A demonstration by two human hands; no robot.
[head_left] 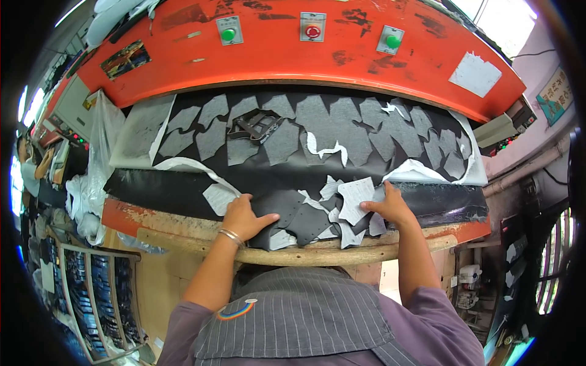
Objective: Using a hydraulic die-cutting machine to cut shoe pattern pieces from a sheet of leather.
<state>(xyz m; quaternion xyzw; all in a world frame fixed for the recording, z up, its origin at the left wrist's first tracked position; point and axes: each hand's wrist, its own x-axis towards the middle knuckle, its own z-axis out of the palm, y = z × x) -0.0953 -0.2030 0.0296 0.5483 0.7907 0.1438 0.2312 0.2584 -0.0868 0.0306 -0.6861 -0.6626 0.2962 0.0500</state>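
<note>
A large black sheet [287,174] with many shapes cut out of it lies on the bed of an orange press. My left hand [244,216], with a bangle on the wrist, presses flat on the sheet's near edge, fingers spread beside a grey cut piece [218,198]. My right hand [387,206] rests on the sheet further right, its fingers touching a loose grey piece [355,196]. Several grey and white scraps [329,213] lie between the two hands. A dark metal cutting die [256,126] sits on the sheet near the back.
The orange press head [293,55] hangs over the bed, with green buttons [228,35] and a red button [312,32]. A wooden rail [305,253] runs along the front edge. Racks of dark parts [91,293] stand at lower left, plastic bags [97,158] at left.
</note>
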